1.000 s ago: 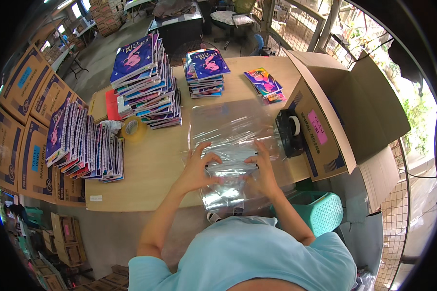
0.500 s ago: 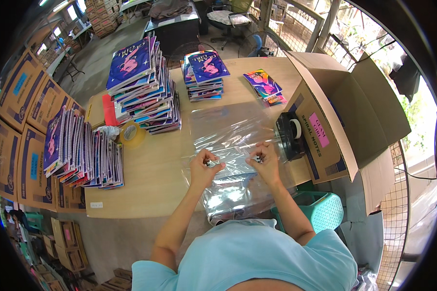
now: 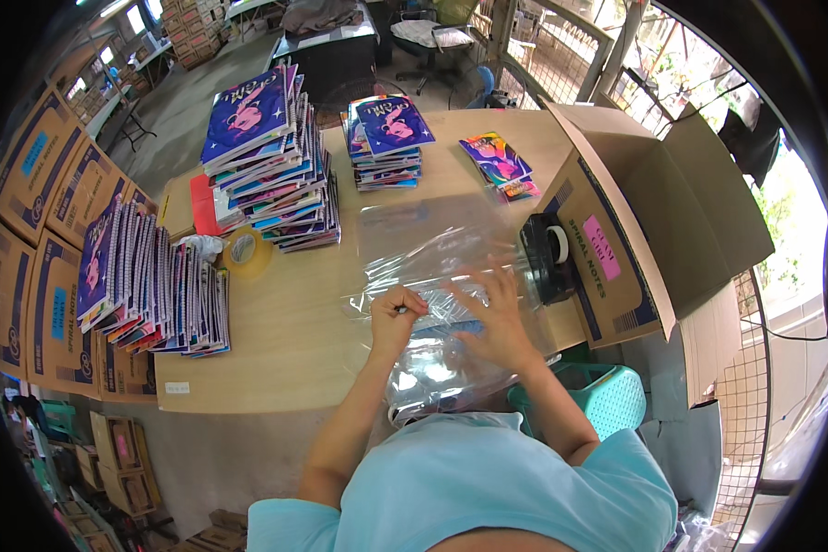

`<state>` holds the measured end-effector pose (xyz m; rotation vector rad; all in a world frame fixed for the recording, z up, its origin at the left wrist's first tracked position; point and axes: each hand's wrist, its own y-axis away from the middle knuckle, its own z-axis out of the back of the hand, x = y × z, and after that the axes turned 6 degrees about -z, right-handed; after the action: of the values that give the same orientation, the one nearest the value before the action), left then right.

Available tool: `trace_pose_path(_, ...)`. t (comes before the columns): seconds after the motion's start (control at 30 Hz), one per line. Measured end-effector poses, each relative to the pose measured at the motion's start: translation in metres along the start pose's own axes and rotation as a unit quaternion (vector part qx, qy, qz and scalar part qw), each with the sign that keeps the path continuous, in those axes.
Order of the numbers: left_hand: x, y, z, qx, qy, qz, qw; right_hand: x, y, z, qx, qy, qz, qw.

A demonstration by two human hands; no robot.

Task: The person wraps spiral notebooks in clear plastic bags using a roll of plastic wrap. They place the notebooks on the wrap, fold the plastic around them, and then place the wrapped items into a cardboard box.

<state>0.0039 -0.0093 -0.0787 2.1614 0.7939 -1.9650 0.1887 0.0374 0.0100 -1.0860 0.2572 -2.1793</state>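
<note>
A transparent plastic sheet or bag (image 3: 414, 239) lies wrinkled on the table in front of me and hangs over its near edge. My left hand (image 3: 394, 317) is closed in a pinch on the plastic near its middle. Fingers spread, my right hand (image 3: 499, 322) rests over the same plastic just to the right and grips nothing. Close beyond that hand stands a black tape dispenser (image 3: 545, 259) with a white roll, beside the open carton (image 3: 596, 244).
Spiral notebooks stand in a tall stack (image 3: 276, 175), a shorter stack (image 3: 386, 147) and a leaning row (image 3: 156, 285). A yellow tape roll (image 3: 247, 253) and thin colourful notebooks (image 3: 497, 158) lie on the table (image 3: 285, 331). Cartons (image 3: 64, 304) rise at left; a green stool (image 3: 607, 400) stands lower right.
My right hand has gone from a pinch on the plastic to spread fingers, moving slightly. My left hand keeps its pinch and has shifted a little right.
</note>
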Motion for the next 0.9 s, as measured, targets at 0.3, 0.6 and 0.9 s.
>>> trace_pose_path(0.3, 0.0, 0.017, -0.004, -0.047, -0.022, -0.043, 0.998, -0.021, 0.065, -0.045, -0.079, -0.046, 0.011, 0.996)
trace_pose_path(0.6, -0.069, -0.058, 0.009, 0.459, -0.34, -0.038, 0.82, -0.08, 0.074, -0.051, -0.012, 0.227, 0.254, 0.94)
trace_pose_path(0.9, -0.068, -0.036, -0.012, 0.392, -0.484, -0.06, 0.78, -0.203, 0.046, 0.042, -0.28, 0.168, -0.206, 0.923)
